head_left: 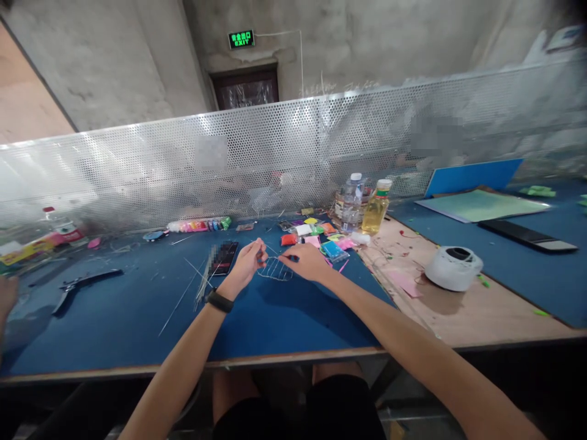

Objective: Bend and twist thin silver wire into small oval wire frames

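Between my two hands, above the blue tabletop, is a small frame of thin pale wire [274, 276] with several cross strands. My left hand [247, 264], a dark band on its wrist, is closed with fingertips pinched on the frame's left side. From the right, my right hand [306, 261] pinches thin wire at the frame's upper right edge. A bundle of loose straight wires [202, 286] lies left of my left hand, beside a dark phone [223, 258]. Small colourful packets [334, 250] lie just beyond my right hand.
Pliers [82, 284] rest on the left, near another person's hand [7, 299]. Behind the packets stand a clear bottle [353, 201] and a yellow-liquid bottle [376, 211]. A white roll-shaped object [454, 267] sits on the bare wood at right. A perforated metal screen [275, 153] borders the table's back.
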Tool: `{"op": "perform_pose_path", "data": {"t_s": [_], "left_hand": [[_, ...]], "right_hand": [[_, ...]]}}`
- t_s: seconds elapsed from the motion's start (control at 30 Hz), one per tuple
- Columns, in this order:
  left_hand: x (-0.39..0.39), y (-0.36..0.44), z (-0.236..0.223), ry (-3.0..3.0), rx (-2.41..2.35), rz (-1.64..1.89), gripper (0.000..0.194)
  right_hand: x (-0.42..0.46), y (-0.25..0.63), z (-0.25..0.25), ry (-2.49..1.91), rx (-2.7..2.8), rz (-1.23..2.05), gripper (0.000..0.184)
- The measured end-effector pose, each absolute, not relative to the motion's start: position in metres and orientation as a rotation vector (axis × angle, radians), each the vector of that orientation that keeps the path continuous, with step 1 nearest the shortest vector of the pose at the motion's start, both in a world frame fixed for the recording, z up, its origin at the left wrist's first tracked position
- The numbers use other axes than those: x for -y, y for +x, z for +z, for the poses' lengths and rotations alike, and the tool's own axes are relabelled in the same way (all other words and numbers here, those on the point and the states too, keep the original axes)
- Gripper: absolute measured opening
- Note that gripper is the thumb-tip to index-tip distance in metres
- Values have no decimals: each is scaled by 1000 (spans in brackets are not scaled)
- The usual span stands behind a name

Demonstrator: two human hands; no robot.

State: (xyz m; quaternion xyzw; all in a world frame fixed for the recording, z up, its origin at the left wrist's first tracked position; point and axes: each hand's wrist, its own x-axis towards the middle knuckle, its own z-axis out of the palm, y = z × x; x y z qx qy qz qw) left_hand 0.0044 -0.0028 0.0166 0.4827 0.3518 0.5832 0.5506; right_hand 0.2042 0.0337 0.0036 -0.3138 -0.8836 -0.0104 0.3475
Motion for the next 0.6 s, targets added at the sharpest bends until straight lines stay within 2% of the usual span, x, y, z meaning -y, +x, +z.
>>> {"op": "perform_pose_path", "data": {"t_s": [0.13, 0.37, 0.6], "left_hand": [[5, 6, 17, 1173, -806, 1298, 37], [8, 5, 15, 1225, -797, 1181, 34], [9, 3, 15, 1321, -806, 1144, 28]], "right_hand": [[-32, 204, 5, -955, 2228, -141, 46], [-30, 205, 5, -938, 2218, -43, 26], [-32, 206, 4, -909, 2199, -19, 23]]}}
